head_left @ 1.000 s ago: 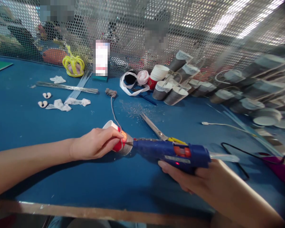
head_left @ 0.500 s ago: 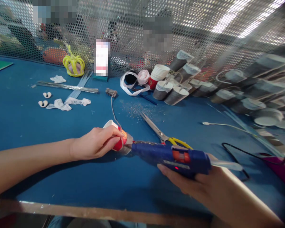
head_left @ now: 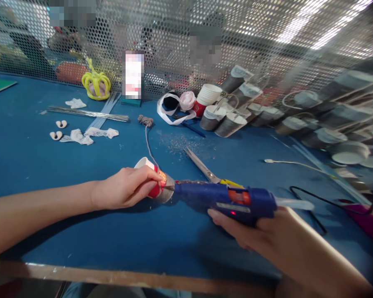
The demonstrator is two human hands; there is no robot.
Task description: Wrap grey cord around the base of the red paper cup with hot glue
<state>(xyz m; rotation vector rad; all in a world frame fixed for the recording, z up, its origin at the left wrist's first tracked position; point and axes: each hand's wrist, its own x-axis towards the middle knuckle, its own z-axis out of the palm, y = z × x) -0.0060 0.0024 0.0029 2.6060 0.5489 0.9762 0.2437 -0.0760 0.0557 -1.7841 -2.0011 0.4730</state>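
My left hand (head_left: 129, 187) is closed around a red-and-white paper cup (head_left: 145, 162) that lies tilted over the table. Grey cord is wound about the cup's bottom end, and a strand of this grey cord (head_left: 148, 142) runs back to a small bundle (head_left: 145, 120). In my right hand (head_left: 251, 238) is a blue hot glue gun (head_left: 211, 198), its red light lit and a clear glue stick (head_left: 295, 204) poking out behind. The gun's nozzle meets the cup's side by the wound cord; whether glue is coming out, I cannot make out.
Behind the glue gun lie scissors (head_left: 205, 167) with yellow handles, partly covered. Grey cord-wrapped cups (head_left: 231, 125), a white ribbon (head_left: 175, 121) and a stack of paper cups (head_left: 209, 94) stand toward the back. Metal wires (head_left: 88, 113) lie at left. A black cable (head_left: 329, 203) is at right.
The glue gun has shifted slightly up and to the right, its nozzle staying at the cup. My left hand and the cup have hardly moved.
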